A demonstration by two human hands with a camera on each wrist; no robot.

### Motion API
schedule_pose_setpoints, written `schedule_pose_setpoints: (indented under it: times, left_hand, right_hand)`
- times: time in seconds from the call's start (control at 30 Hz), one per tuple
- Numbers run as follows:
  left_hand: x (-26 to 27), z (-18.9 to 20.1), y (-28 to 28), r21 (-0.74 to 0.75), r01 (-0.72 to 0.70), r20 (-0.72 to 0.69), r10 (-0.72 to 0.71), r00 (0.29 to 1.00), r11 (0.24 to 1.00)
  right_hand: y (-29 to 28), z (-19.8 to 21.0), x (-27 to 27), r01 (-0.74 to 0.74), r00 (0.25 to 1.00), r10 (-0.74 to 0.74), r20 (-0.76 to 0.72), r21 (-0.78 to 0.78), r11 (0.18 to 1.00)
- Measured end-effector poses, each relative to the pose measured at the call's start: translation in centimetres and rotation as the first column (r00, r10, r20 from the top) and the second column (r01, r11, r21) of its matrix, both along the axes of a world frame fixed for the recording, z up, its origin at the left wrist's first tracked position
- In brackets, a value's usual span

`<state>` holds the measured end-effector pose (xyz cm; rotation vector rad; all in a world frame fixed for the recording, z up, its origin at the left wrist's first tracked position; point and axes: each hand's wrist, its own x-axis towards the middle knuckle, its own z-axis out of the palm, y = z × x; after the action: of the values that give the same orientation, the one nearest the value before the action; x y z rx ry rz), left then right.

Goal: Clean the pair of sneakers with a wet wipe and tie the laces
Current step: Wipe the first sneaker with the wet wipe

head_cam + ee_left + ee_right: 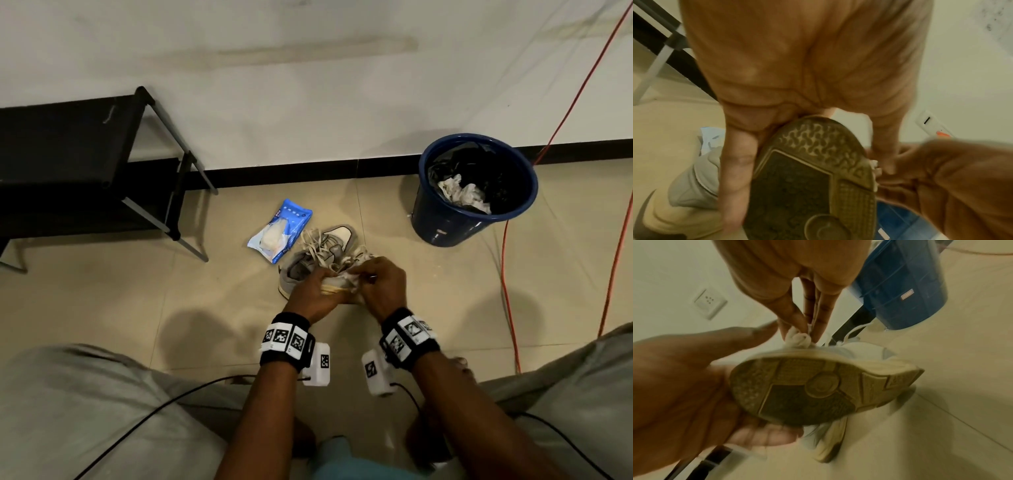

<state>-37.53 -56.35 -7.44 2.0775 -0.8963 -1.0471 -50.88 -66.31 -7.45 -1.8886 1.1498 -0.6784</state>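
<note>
My left hand (322, 281) grips a grey and white sneaker (337, 287) by one end, lifted off the floor with its brown tread sole (818, 391) turned toward me. The left hand's fingers (735, 170) wrap one side and the thumb the other. My right hand (366, 277) pinches a crumpled white wet wipe (799, 337) and presses it on the cream midsole edge. The second sneaker (308, 260) lies on the floor just behind, its loose laces (318, 246) spread on top.
A blue pack of wet wipes (279, 231) lies left of the sneakers. A blue bucket (445, 222) holding used wipes stands to the right by the wall. A black shoe rack (68, 164) stands at the left. An orange cable (507, 274) runs down the right.
</note>
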Motion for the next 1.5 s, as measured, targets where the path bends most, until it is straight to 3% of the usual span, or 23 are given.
schedule_pose_setpoints:
  times: [0.13, 0.27, 0.33, 0.57, 0.67, 0.73, 0.83, 0.9, 1.0, 1.2, 1.33, 1.5]
  left_hand:
    - [-0.6, -1.0, 0.3, -0.011, 0.025, 0.032, -0.025, 0.999, 1.0]
    - [-0.6, -0.6, 0.7, -0.067, 0.03, 0.006, -0.029, 1.0, 0.997]
    - [-0.6, -0.5, 0.6, -0.071, 0.042, 0.006, -0.042, 0.999, 0.997]
    - [0.2, -1.3, 0.7, -0.05, -0.003, 0.096, 0.007, 0.995, 0.999]
    - [0.5, -1.4, 1.1, -0.023, 0.0, 0.111, 0.003, 0.994, 1.0]
    - [0.4, -1.5, 1.1, -0.035, -0.013, 0.106, 0.017, 0.994, 0.999]
    - [0.3, -1.4, 1.2, -0.056, 0.01, 0.086, -0.005, 0.996, 0.998]
    - [0.2, -1.5, 1.3, -0.066, 0.022, 0.078, -0.016, 0.997, 0.998]
    - [0.2, -1.5, 1.1, -0.066, 0.023, 0.085, -0.017, 0.996, 0.998]
    - [0.7, -1.7, 0.8, -0.072, 0.009, 0.044, -0.006, 0.999, 0.997]
    - [0.6, -1.9, 0.6, -0.058, 0.001, 0.05, 0.002, 0.999, 0.998]
    - [1.1, -2.1, 0.6, -0.077, -0.057, -0.023, 0.056, 0.998, 0.995]
  right_hand:
    - [2.3, -1.2, 0.5, -0.107, 0.992, 0.105, -0.064, -0.03, 0.994]
    - [0.2, -1.7, -0.4, 0.034, 0.999, -0.031, -0.045, 0.058, 0.998]
    - [-1.0, -1.7, -0.8, 0.086, 0.991, -0.077, -0.112, 0.076, 0.993]
    - [1.8, -0.7, 0.2, -0.071, 0.992, 0.069, -0.107, -0.013, 0.997]
    - [-2.1, -2.2, 0.3, 0.015, 0.967, -0.012, -0.253, 0.007, 1.0]
    - [-2.8, -2.3, 0.8, 0.042, 0.961, -0.035, -0.275, 0.02, 0.999]
    - [-0.1, -1.1, 1.4, -0.123, 0.975, 0.107, -0.196, -0.072, 0.99]
    - [-0.1, -1.5, 0.9, -0.189, 0.957, 0.162, -0.239, -0.093, 0.978]
    - [-3.6, -3.0, 0.3, 0.014, 0.949, -0.017, -0.316, -0.011, 1.0]
    - [-0.1, -2.2, 0.3, -0.088, 0.983, 0.072, -0.168, -0.089, 0.992]
    - [-3.5, -3.1, 0.2, 0.076, 0.972, -0.069, -0.224, 0.024, 0.997]
    - [1.1, -2.1, 0.9, -0.065, 0.993, 0.06, -0.099, -0.051, 0.997]
